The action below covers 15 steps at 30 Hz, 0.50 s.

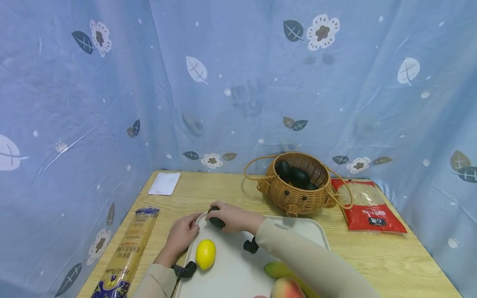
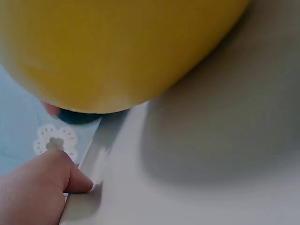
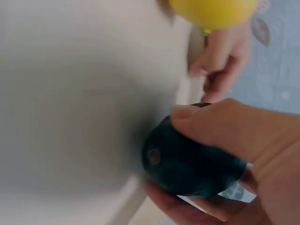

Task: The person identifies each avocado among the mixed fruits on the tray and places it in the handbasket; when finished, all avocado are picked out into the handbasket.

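My right hand (image 1: pixel 232 217) grips a dark avocado (image 3: pixel 187 159) over the far left corner of a white tray (image 1: pixel 231 265), thumb on one side and fingers on the other. My left hand (image 1: pixel 182 234) holds the tray's left rim near that same corner, with the thumb over the edge in the left wrist view. A yellow lemon (image 1: pixel 205 254) lies on the tray close to the left wrist and fills the upper part of the left wrist view. Under the right forearm, a peach (image 1: pixel 287 288) and a yellow-green fruit (image 1: pixel 275 269) are partly hidden.
Behind the tray stands a wicker basket (image 1: pixel 277 198) with handles, holding several dark avocados (image 1: pixel 299 177). A red food bag (image 1: pixel 376 217) lies to its right. Along the left edge is a long pasta packet (image 1: pixel 128 246), with a white packet (image 1: pixel 164 183) beyond it.
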### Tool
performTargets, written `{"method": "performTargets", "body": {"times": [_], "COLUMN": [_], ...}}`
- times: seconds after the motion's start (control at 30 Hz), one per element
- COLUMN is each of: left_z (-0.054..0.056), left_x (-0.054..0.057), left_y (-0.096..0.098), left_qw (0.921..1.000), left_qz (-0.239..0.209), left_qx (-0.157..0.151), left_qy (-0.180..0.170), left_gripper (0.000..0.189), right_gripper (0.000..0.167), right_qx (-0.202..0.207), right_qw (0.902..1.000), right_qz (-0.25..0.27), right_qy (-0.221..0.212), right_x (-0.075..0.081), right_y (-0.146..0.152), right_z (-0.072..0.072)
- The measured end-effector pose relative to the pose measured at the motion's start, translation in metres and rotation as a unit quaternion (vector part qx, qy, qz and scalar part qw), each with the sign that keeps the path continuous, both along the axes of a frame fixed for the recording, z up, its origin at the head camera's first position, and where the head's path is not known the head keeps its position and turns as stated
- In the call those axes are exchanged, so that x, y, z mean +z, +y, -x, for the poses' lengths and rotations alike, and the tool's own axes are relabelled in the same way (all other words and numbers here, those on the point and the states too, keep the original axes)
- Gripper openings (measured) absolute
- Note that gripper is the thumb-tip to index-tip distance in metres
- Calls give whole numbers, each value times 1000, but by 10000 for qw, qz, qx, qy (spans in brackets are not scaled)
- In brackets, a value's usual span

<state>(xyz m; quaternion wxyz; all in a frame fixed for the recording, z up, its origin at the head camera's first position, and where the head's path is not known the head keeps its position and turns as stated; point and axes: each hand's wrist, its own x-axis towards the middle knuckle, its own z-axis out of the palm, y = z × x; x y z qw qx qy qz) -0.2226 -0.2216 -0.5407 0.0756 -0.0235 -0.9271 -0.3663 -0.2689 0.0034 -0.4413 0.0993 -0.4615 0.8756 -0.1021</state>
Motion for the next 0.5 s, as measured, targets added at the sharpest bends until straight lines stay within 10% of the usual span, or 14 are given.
{"method": "performTargets", "body": {"times": [0.3, 0.5], "left_z": [-2, -4], "left_x": [2, 3], "left_y": [3, 3], "left_qw": [9997, 9996], "left_qz": [-190, -244], "left_qx": [75, 53], "left_qy": [-152, -162], "left_gripper": [46, 48], "right_gripper": [65, 67], "right_qx": [-846, -2082], "right_qw": [9889, 9602], "right_qz": [1215, 1846], "right_qy": [-150, 247], "right_x": [36, 58], "right_y": [33, 62], "right_z": [9, 16]}}
